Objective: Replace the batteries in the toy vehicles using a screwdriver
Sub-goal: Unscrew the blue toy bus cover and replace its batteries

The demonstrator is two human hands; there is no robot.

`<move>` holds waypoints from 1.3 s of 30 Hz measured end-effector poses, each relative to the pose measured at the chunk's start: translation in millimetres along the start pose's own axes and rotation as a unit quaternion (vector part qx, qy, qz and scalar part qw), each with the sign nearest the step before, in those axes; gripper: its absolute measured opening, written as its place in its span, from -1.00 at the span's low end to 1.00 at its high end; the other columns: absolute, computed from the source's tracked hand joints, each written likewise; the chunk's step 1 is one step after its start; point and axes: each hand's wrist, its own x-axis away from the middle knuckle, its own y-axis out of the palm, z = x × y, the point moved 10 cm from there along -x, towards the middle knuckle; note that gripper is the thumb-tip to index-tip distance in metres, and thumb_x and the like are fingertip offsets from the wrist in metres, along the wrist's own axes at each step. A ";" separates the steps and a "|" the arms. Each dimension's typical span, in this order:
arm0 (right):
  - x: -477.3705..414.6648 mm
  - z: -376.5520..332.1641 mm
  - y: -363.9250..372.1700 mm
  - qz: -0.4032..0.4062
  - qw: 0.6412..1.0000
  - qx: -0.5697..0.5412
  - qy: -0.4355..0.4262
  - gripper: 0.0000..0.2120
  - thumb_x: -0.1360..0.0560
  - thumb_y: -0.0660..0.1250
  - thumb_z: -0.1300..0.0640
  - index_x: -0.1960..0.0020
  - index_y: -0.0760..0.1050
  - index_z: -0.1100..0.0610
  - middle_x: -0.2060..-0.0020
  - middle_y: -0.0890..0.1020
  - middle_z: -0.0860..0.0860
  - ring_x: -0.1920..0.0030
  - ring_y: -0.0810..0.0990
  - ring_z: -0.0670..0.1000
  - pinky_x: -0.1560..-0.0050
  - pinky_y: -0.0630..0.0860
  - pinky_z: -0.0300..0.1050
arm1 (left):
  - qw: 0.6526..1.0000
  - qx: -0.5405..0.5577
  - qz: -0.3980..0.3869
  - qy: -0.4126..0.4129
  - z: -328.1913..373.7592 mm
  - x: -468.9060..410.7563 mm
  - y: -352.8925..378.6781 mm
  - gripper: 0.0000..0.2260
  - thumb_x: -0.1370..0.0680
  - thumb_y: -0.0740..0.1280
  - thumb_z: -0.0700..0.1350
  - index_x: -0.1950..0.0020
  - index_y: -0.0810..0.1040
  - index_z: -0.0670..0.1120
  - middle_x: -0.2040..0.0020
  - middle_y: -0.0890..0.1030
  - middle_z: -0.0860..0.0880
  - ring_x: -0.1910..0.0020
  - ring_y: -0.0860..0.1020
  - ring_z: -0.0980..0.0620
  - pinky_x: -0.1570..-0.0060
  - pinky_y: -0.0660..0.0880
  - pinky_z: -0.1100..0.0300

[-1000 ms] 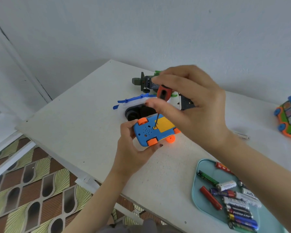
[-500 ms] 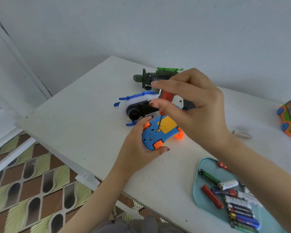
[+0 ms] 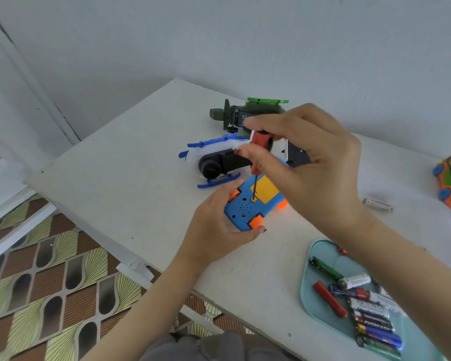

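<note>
Screwdriver [image 3: 258, 157] stayed in the cover screw — right hand [image 3: 313, 162] pinching it; left hand [image 3: 219, 225] had tilted the blue toy car [image 3: 248, 204] upward.

Left hand [image 3: 214, 230] cupped palm-up with fingers curled in a grip, right hand [image 3: 307, 162] raised above it, fingertips pinched together, wrist bent downward

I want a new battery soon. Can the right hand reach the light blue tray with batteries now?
Probably not yet: the right hand grips the red-handled screwdriver in the blue toy car. The light blue tray lies unobstructed below its forearm.
</note>
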 end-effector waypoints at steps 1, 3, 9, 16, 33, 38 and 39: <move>2.0 0.2 0.7 -0.004 1.000 -0.008 0.007 -0.77 -0.44 0.48 0.22 -0.08 0.61 0.24 0.17 0.62 0.00 0.16 0.58 -0.12 0.03 0.47 -0.33 | 1.000 -0.004 0.001 0.001 0.1 0.1 0.5 -0.35 -0.28 0.50 0.16 -0.30 0.39 0.03 -0.07 0.48 0.28 -0.09 0.49 0.39 0.00 0.42 0.54; 6.9 0.5 2.1 -0.020 0.999 -0.030 0.018 -0.75 -0.48 0.41 0.27 -0.15 0.56 0.27 0.11 0.65 0.02 0.13 0.64 -0.08 0.00 0.54 -0.25 | 1.000 -0.015 0.003 0.003 -0.7 0.4 1.2 -0.33 -0.26 0.54 0.16 -0.28 0.40 0.01 -0.05 0.47 0.26 -0.06 0.48 0.40 0.02 0.42 0.55; 19.1 -3.8 -7.4 -0.042 0.999 -0.018 -0.024 -0.75 -0.46 0.42 0.25 -0.11 0.55 0.31 0.00 0.63 0.10 -0.02 0.62 -0.01 -0.08 0.51 -0.21 | 0.999 -0.040 0.007 0.022 -1.9 -2.5 3.1 -0.32 -0.21 0.62 0.10 -0.16 0.32 0.04 0.04 0.37 0.21 0.01 0.43 0.33 0.09 0.39 0.52; 30.7 -11.7 -21.8 0.000 0.998 0.014 -0.068 -0.78 -0.44 0.45 0.34 -0.07 0.54 0.21 0.10 0.60 0.07 0.15 0.56 -0.11 0.04 0.46 -0.30 | 0.999 -0.030 0.008 0.019 -1.3 -3.0 5.6 -0.30 -0.25 0.54 0.19 -0.23 0.32 -0.03 -0.17 0.48 -0.04 -0.12 0.49 0.07 -0.07 0.51 0.29; 43.6 2.7 -36.7 0.005 0.999 0.045 -0.007 -0.61 -0.38 0.54 0.22 -0.14 0.49 0.18 0.13 0.55 0.03 0.16 0.55 -0.03 0.09 0.54 -0.26 | 0.997 0.032 -0.062 -0.021 1.0 8.9 29.3 -0.08 -0.40 0.50 0.08 -0.56 -0.02 0.04 -0.37 0.32 0.34 -0.32 0.42 0.22 -0.24 0.42 0.34; 45.1 3.6 -36.0 -0.002 1.000 0.028 0.011 -0.67 -0.45 0.45 0.31 -0.18 0.47 0.20 0.09 0.62 0.02 0.11 0.64 -0.02 0.05 0.58 -0.18 | 0.999 0.010 -0.048 -0.021 0.6 7.7 29.1 -0.10 -0.37 0.43 0.19 -0.56 0.06 -0.07 -0.31 0.44 0.09 -0.28 0.45 0.21 -0.22 0.41 0.38; 45.0 3.6 -33.0 -0.015 1.000 0.020 0.011 -0.70 -0.47 0.42 0.34 -0.18 0.49 0.23 0.08 0.63 0.05 0.09 0.65 0.01 0.06 0.59 -0.10 | 0.999 0.011 -0.046 -0.022 1.5 6.8 29.0 -0.10 -0.37 0.43 0.19 -0.55 0.05 -0.06 -0.30 0.43 0.12 -0.27 0.43 0.29 -0.19 0.37 0.46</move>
